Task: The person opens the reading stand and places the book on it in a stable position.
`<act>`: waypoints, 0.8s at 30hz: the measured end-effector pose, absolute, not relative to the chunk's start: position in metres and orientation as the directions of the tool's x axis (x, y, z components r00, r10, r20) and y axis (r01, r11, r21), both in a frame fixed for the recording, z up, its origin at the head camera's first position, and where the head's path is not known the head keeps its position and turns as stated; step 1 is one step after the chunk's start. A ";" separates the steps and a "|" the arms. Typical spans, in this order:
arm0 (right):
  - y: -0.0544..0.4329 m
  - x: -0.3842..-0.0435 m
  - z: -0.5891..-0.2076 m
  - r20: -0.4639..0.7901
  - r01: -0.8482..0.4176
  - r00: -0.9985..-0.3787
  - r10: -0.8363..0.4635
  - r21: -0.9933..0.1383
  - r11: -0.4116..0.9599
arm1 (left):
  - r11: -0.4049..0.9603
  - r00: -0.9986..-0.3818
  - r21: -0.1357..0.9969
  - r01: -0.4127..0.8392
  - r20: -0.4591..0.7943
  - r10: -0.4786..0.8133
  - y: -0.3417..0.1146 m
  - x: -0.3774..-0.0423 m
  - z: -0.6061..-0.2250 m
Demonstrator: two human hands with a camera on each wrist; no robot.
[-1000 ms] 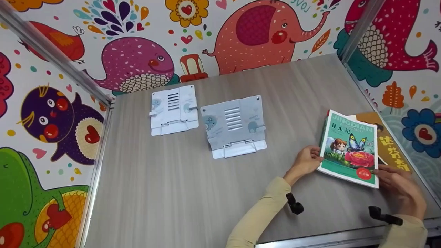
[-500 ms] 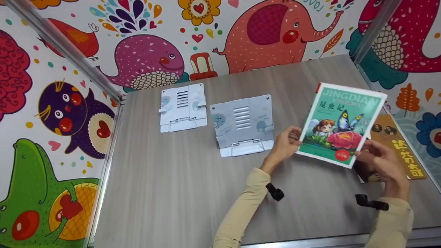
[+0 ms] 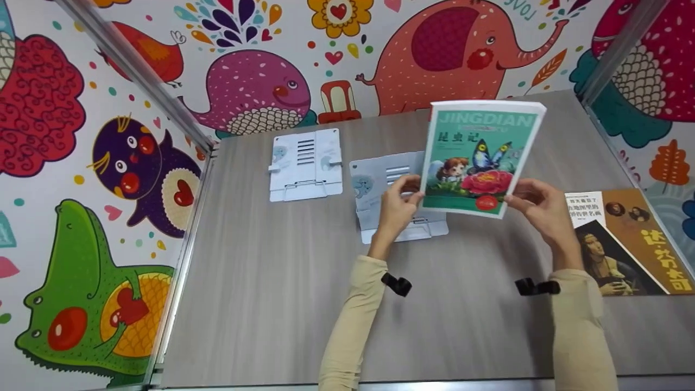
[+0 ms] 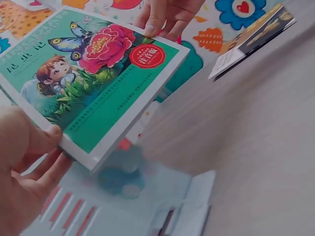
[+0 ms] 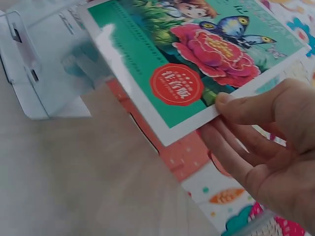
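Note:
A green-covered book (image 3: 478,157) with a butterfly, a girl and a pink flower is held up above the table, tilted with its cover facing me. My left hand (image 3: 399,209) pinches its lower left edge, thumb on the cover and fingers behind, as the left wrist view shows. On the opposite edge my right hand (image 3: 545,214) pinches it the same way, thumb beside the red round badge (image 5: 176,84). Behind the book stands a pale grey metal book stand (image 3: 374,217), partly covered by the book and left hand. A second white book stand (image 3: 305,165) is farther left.
A brown book (image 3: 632,244) with a portrait on its cover lies flat at the table's right side. The wood-grain table (image 3: 260,293) meets printed cartoon walls at the back and sides, with metal framing (image 3: 136,81) at the corners.
Both hands have lifted the green book off the brown book and carried it left, in front of the nearer stand. The brown book is now uncovered. The camera view has shifted rightward.

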State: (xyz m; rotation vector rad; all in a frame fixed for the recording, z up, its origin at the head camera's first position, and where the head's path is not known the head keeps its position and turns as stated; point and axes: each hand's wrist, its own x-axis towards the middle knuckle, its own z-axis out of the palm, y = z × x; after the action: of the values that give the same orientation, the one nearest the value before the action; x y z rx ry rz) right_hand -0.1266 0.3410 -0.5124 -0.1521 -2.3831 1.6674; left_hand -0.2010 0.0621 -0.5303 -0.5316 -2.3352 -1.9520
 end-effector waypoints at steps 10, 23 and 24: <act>0.277 -0.176 -0.512 0.250 -0.142 -0.945 0.209 -0.894 0.425 | 0.193 -0.949 0.930 0.314 0.315 0.025 0.011 -0.212 -0.530; 0.226 -0.181 -0.492 0.178 -0.100 -0.970 0.166 -0.912 0.398 | 0.188 -0.951 0.941 0.283 0.300 -0.069 -0.022 -0.217 -0.544; 0.225 -0.181 -0.493 0.180 -0.103 -0.971 0.161 -0.911 0.399 | 0.187 -0.952 0.941 0.281 0.299 -0.073 -0.024 -0.218 -0.545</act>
State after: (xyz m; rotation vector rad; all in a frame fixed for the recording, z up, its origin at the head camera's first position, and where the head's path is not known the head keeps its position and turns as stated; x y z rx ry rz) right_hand -0.1812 0.2251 -0.4928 -0.0513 -2.4187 1.6004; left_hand -0.2178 -0.0237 -0.5447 -0.1981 -2.1890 -1.8318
